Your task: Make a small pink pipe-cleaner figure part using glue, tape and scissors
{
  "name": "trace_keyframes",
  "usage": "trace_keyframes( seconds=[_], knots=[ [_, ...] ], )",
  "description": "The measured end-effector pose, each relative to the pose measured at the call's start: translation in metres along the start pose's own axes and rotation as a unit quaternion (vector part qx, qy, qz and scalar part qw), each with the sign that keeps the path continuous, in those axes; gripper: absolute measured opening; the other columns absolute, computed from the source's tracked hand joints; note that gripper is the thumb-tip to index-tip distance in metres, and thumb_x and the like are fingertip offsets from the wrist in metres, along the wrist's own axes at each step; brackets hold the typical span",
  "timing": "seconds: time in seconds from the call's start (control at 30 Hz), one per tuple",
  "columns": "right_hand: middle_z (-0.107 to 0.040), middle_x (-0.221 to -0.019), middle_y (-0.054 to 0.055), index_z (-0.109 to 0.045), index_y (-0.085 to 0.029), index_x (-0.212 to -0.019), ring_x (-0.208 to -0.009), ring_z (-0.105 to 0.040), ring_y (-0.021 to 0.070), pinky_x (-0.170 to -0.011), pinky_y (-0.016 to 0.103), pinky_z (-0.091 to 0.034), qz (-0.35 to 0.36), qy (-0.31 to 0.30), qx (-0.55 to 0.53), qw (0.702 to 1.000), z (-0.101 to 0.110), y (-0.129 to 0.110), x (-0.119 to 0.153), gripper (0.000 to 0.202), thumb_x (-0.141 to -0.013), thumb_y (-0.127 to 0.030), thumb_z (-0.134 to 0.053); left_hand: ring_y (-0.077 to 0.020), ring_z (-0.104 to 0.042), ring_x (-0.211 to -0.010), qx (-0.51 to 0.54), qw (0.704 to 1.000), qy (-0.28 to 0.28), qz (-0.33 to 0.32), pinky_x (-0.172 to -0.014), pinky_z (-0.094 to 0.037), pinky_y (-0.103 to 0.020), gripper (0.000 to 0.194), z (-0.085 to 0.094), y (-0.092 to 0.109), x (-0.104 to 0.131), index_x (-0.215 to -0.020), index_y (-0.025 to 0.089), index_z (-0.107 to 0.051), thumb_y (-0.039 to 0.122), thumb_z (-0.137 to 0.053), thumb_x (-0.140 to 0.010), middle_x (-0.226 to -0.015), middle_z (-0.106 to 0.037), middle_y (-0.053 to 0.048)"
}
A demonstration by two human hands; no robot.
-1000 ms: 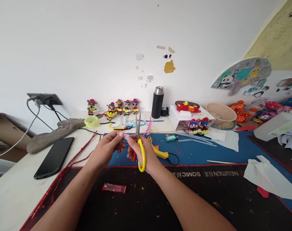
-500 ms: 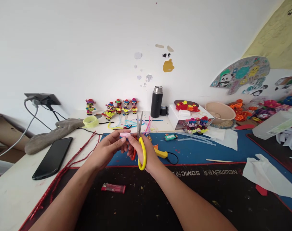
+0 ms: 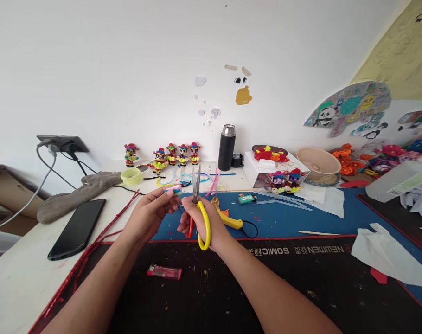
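Note:
My left hand (image 3: 151, 214) is closed, pinching a small pale pink and blue piece (image 3: 173, 189) between thumb and fingers. What kind of piece it is, I cannot make out. My right hand (image 3: 213, 221) holds a pair of scissors (image 3: 204, 225) with yellow and red handles, its slim blades pointing up and slightly parted. The thumb and fingers of that hand are close to the left fingertips, just right of the piece. Below both hands, a pink lighter (image 3: 164, 272) lies on the black mat (image 3: 183, 306). A yellow glue gun (image 3: 232, 221) rests behind my right wrist.
Several small figures (image 3: 159, 160) and a black flask (image 3: 226, 148) stand along the wall. Coloured fuzzy stems (image 3: 215, 181) lie before them. A phone (image 3: 77, 227) and red stems (image 3: 92, 246) are on the left; a white box (image 3: 263, 174) and tissue (image 3: 388, 255) are right.
The hands have drawn slightly apart, the left one moving left with the piece. The piece has turned, showing more blue. The scissors have shifted a little left and down, still in my right hand.

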State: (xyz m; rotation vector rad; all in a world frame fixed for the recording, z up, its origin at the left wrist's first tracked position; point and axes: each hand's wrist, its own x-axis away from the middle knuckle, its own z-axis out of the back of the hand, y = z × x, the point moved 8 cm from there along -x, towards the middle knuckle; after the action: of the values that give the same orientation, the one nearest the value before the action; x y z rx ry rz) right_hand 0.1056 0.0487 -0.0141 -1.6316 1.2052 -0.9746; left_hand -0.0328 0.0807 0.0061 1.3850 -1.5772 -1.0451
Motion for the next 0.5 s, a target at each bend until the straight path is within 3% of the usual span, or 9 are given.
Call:
trace_keyframes(
  seconds=[0.17,0.27,0.37,0.5],
  knots=[
    [-0.065,-0.064,-0.004,-0.061,-0.02,-0.102,-0.049,-0.068,0.0154,-0.051,0.024,-0.056,-0.016,-0.03,0.024,0.999,-0.006,0.006,0.002,0.075,-0.076,-0.089,-0.074,-0.0149,-0.064,-0.065,0.013,1.0,0.012,-0.011,-0.058,-0.049,-0.023,0.047,0.003,0.001,-0.001,-0.107,0.017,-0.087,0.041,-0.1,-0.069,-0.081,-0.078,-0.008],
    [-0.066,-0.064,-0.004,-0.06,-0.021,-0.106,-0.049,-0.069,0.0159,-0.047,0.022,-0.053,-0.029,-0.046,0.033,0.998,-0.009,0.008,0.003,0.076,-0.078,-0.091,-0.07,-0.0166,-0.065,-0.067,0.013,1.0,0.018,-0.011,-0.059,-0.05,-0.024,0.043,0.005,0.001,-0.002,-0.099,0.018,-0.086,0.043,-0.101,-0.067,-0.08,-0.077,-0.007],
    [-0.066,-0.065,-0.003,-0.059,-0.021,-0.11,-0.049,-0.07,0.0169,-0.044,0.021,-0.051,-0.042,-0.06,0.034,0.997,-0.012,0.009,0.005,0.076,-0.081,-0.091,-0.068,-0.0185,-0.068,-0.077,-0.008,1.0,0.011,-0.02,-0.067,-0.054,-0.026,0.039,0.004,0.002,-0.001,-0.088,0.018,-0.084,0.047,-0.1,-0.069,-0.087,-0.078,-0.008],
    [-0.068,-0.066,-0.002,-0.059,-0.02,-0.111,-0.05,-0.072,0.0171,-0.047,0.022,-0.054,-0.057,-0.078,0.039,0.995,-0.015,0.013,0.006,0.073,-0.086,-0.088,-0.066,-0.0202,-0.069,-0.086,-0.035,0.999,-0.021,-0.017,-0.08,-0.056,-0.028,0.04,-0.002,0.002,0.0,-0.091,0.017,-0.085,0.05,-0.098,-0.073,-0.095,-0.08,-0.01]
  ],
)
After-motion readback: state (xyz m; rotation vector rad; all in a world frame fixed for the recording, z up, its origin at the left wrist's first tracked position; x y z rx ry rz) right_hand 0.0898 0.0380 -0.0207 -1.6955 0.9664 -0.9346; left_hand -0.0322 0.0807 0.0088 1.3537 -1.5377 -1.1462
